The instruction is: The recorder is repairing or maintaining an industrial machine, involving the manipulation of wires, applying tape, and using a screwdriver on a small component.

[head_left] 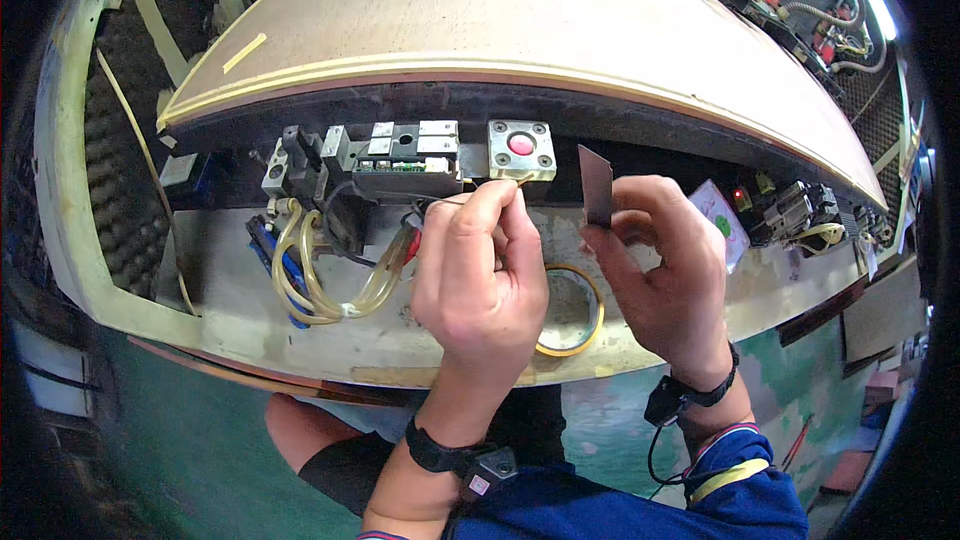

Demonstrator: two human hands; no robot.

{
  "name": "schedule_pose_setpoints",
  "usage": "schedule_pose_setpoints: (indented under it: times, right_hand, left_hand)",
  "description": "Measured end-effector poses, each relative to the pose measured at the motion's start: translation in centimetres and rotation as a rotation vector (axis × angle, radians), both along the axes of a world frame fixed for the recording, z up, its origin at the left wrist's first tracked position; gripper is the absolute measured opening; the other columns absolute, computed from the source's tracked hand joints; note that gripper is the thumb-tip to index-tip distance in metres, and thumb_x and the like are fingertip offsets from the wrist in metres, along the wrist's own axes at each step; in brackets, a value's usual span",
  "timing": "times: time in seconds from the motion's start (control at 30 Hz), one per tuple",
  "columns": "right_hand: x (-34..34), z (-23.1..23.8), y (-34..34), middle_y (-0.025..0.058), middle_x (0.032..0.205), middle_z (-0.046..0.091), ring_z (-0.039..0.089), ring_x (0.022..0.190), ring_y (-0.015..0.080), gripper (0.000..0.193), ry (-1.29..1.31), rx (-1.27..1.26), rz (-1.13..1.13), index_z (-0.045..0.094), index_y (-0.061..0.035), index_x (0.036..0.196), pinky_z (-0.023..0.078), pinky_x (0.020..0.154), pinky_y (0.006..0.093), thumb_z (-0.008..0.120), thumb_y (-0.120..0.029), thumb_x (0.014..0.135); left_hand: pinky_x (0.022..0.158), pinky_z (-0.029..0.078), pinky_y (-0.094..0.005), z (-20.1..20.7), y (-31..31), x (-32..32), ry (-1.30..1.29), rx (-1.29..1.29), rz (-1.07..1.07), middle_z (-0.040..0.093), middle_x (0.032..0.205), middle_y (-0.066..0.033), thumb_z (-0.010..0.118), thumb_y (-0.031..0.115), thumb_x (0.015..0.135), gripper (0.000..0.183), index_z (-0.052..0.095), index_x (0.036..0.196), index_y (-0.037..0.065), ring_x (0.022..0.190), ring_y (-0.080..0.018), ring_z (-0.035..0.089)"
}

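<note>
My left hand (480, 270) is closed in a pinch just in front of a square metal block (521, 148) with a red round centre and corner bolts. A small yellowish bit shows at its fingertips, too small to name. My right hand (665, 265) grips a thin, dark, flat rectangular piece (596, 185) between thumb and fingers, upright and a little right of the block. A roll of tape (597, 315) lies on the ledge between my hands, partly hidden by the left one.
Metal machine heads with a circuit board (405, 178) stand left of the block. Looped clear hoses (310, 285) and blue pliers-like handles (280, 265) lie below them. A large pale board (480, 20) edged with yellow tape spans behind. More machine parts (810, 215) sit at right.
</note>
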State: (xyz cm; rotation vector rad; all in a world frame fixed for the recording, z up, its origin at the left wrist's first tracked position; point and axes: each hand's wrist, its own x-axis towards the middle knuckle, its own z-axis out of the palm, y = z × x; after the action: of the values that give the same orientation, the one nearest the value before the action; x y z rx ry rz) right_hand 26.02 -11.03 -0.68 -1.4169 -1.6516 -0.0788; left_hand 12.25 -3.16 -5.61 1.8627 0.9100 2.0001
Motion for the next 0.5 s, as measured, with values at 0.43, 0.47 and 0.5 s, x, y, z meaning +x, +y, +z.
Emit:
schedule_pose_setpoints:
  times: [0.43, 0.47, 0.5]
  right_hand:
    - [-1.1, 1.9, 1.9, 0.0138, 0.088, 0.069, 0.068, 0.067, 0.0296, 0.022, -0.323, 0.176, -0.023, 0.070, -0.0015, 0.114, 0.053, 0.060, 0.0380, 0.079, 0.003, 0.095]
    - [-1.2, 2.6, 1.8, 0.0120, 0.086, 0.069, 0.067, 0.066, 0.0231, 0.020, -0.334, 0.171, -0.048, 0.072, -0.0014, 0.113, 0.053, 0.061, 0.0337, 0.078, 0.005, 0.095]
    - [-1.3, 3.0, 1.8, 0.0120, 0.086, 0.068, 0.066, 0.067, 0.0230, 0.019, -0.328, 0.162, -0.038, 0.072, -0.0010, 0.112, 0.052, 0.061, 0.0335, 0.078, 0.005, 0.095]
  left_hand:
    - [0.057, 0.053, -0.0344, 0.5, 0.3, -0.1, 0.008, 0.090, -0.024, 0.072, 0.095, -0.0130, 0.080, -0.009, 0.093, 0.020, 0.073, 0.111, -0.001, 0.066, -0.0216, 0.065]
    - [0.057, 0.054, -0.0342, 0.6, 0.1, -0.3, 0.007, 0.087, -0.030, 0.073, 0.097, -0.0139, 0.080, -0.009, 0.093, 0.020, 0.073, 0.111, -0.001, 0.067, -0.0218, 0.065]
    - [0.057, 0.054, -0.0339, 0.6, 0.0, -0.4, 0.007, 0.083, -0.036, 0.074, 0.098, -0.0148, 0.079, -0.010, 0.093, 0.020, 0.072, 0.111, -0.001, 0.068, -0.0220, 0.066]
